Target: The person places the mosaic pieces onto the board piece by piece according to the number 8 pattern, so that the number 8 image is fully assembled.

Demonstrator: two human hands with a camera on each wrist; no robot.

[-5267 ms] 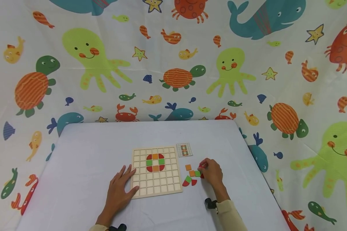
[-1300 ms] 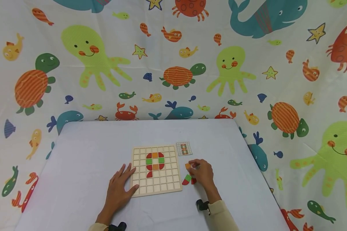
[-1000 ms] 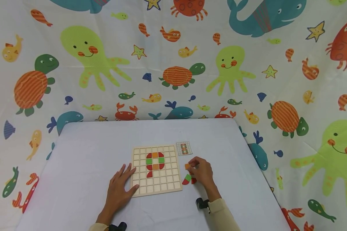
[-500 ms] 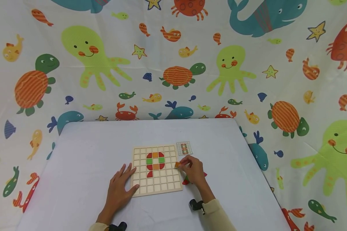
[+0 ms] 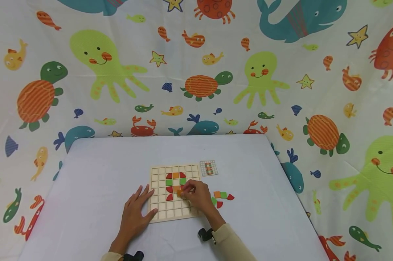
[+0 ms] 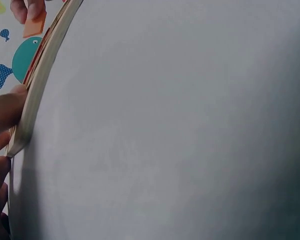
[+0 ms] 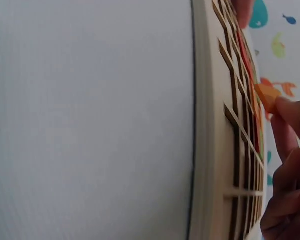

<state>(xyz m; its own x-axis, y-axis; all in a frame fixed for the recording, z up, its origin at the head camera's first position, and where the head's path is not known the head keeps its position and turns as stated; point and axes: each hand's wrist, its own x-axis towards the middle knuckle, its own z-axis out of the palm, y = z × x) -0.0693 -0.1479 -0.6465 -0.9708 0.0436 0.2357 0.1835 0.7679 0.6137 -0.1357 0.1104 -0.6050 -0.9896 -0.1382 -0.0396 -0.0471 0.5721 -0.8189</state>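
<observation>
A wooden grid board [image 5: 159, 214] lies on the white table. Red, green and orange tiles form a rounded ring in its upper middle, with a red quarter-round tile [image 5: 169, 197] just below. The right hand [image 5: 200, 196] pinches an orange square tile [image 7: 266, 96] between thumb and fingertips, above the board near the ring's lower edge. It covers part of the ring's right side. The left hand [image 5: 134, 214] rests on the board's left edge, fingers spread; in the left wrist view its fingers touch the board's edge [image 6: 37, 95].
Right of the board lie several loose tiles, among them an orange square [image 5: 217, 194], a green square [image 5: 224, 195] and red quarter-rounds [image 5: 230, 197]. A small pattern card [image 5: 209, 168] lies by the upper right corner. A sea-animal cloth [image 5: 199, 47] hangs behind.
A red quarter-round tile was set below the ring. The right hand then picked up an orange square from the loose tiles and carried it left over the board. The left hand stayed put.
</observation>
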